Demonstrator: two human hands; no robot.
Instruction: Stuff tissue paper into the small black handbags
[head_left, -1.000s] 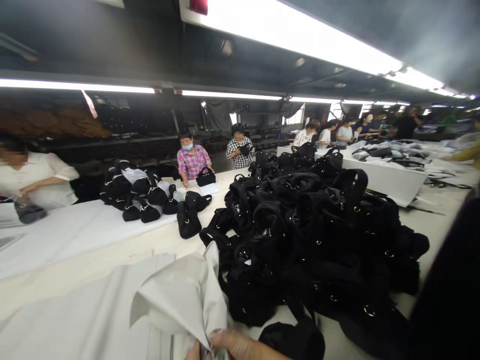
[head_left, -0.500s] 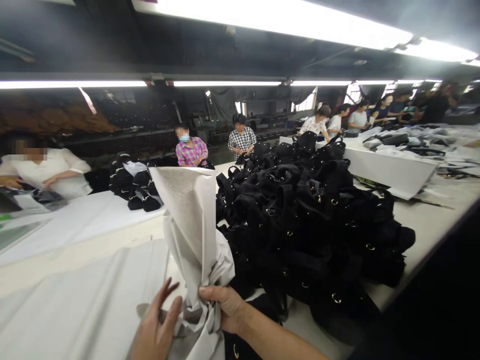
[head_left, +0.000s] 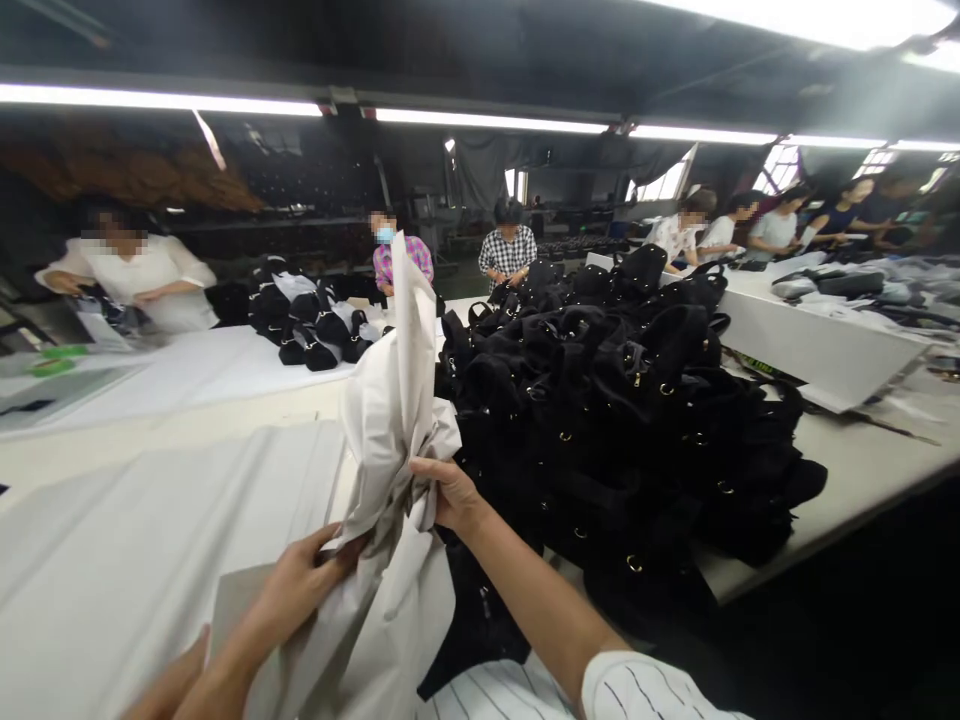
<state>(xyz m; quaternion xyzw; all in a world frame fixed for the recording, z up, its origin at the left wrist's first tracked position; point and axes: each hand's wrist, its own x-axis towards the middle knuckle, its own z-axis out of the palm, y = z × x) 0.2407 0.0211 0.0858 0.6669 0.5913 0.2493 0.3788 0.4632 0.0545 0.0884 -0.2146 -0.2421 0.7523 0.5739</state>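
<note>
A large crumpled sheet of thin white wrapping paper (head_left: 390, 390) stands upright in front of me, its top twisted to a point. My right hand (head_left: 454, 495) is closed around the gathered middle of the paper, thumb on the near side. Lower and to the left, my left hand (head_left: 304, 580) grips the paper's left edge, with its fingertips hidden in the folds. Under the left forearm shows a flat grey-beige piece (head_left: 232, 600). To the right of the paper rises a big heap of black bags (head_left: 577, 420) with gold rings and zip pulls.
Flat white sheets (head_left: 172, 520) cover the table at left. Farther back lies a smaller pile of black bags (head_left: 300, 320). A white board (head_left: 817, 335) stands at right before more grey pieces. Several people work across the table. Another bit of hand (head_left: 176, 680) shows at lower left.
My left hand, open and beside the paper before, has closed on its edge. The paper's top has narrowed and risen. The view has tilted down, and my right hand keeps its hold.
</note>
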